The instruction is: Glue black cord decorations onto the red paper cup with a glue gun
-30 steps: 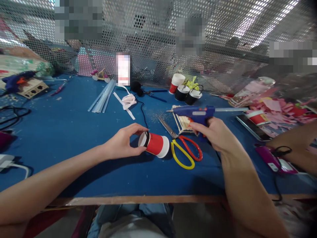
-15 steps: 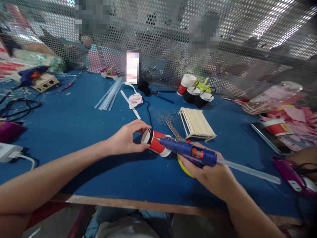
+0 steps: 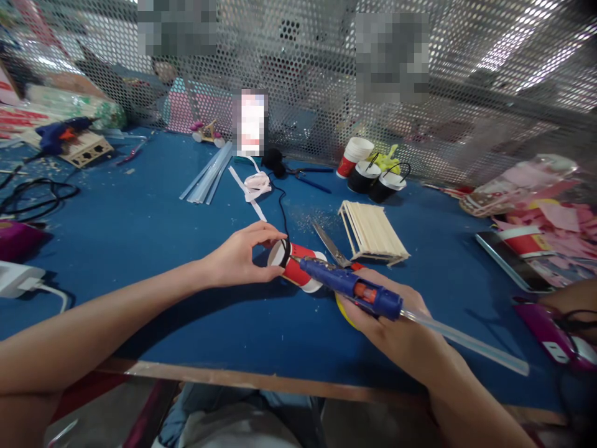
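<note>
My left hand (image 3: 249, 255) is closed on the open end of a red and white paper cup (image 3: 305, 264), which lies on its side over the blue table. A black cord (image 3: 283, 211) runs to the cup and wraps round it near the rim. In my right hand (image 3: 394, 317) is a blue hot glue gun (image 3: 349, 283) with a long clear glue stick out of its back. Its nozzle points at the cup beside the black cord; whether it touches cannot be told. Scissors (image 3: 330, 244) lie just behind the gun, and a yellow ring-shaped thing is partly hidden under my right hand.
A small wooden stick rack (image 3: 373, 231) stands right of the scissors. Farther back are glue sticks (image 3: 208, 174), white ribbon (image 3: 256, 186), pliers (image 3: 312, 177) and black-wrapped cups (image 3: 386, 186). A phone (image 3: 510, 261) and purple power strip (image 3: 555, 336) lie at right; another glue gun (image 3: 63, 134) at left.
The back of the glue gun has dipped and its glue stick now slopes lower. The cup stays in my left hand, and the view has shifted slightly.
</note>
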`<state>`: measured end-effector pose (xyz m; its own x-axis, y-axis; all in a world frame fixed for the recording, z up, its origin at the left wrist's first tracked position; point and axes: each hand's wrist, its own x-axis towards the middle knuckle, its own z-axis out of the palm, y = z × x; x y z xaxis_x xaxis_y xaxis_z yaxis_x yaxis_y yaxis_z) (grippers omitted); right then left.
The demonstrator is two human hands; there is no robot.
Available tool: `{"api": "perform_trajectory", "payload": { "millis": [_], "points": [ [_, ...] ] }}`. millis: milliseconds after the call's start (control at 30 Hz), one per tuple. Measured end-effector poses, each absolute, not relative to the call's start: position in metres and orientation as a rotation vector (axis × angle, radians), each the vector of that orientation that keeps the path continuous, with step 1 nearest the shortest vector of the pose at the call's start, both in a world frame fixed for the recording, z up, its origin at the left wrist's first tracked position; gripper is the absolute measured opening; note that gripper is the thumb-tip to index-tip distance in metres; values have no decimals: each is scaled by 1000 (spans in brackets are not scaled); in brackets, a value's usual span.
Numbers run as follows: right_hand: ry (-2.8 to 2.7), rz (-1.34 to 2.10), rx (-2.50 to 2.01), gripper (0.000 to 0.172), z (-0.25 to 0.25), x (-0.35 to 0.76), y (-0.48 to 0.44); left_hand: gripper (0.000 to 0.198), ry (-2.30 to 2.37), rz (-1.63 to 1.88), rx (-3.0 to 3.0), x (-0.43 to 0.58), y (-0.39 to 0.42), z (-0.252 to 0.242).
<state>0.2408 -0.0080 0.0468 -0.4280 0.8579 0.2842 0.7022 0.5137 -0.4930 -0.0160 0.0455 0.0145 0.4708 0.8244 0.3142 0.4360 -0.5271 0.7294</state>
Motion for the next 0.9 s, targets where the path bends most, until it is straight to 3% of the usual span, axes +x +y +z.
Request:
{"api": "perform_trajectory", "payload": {
  "millis": [633, 900],
  "points": [
    [-2348, 424, -1271, 14, 51, 240, -9, 48, 1036, 891, 2179, -17, 45, 14],
    [-2295, 445, -1352, 4, 51, 243, -5, 49, 983, 883, 2243, -17, 43, 20]
  ]
}}
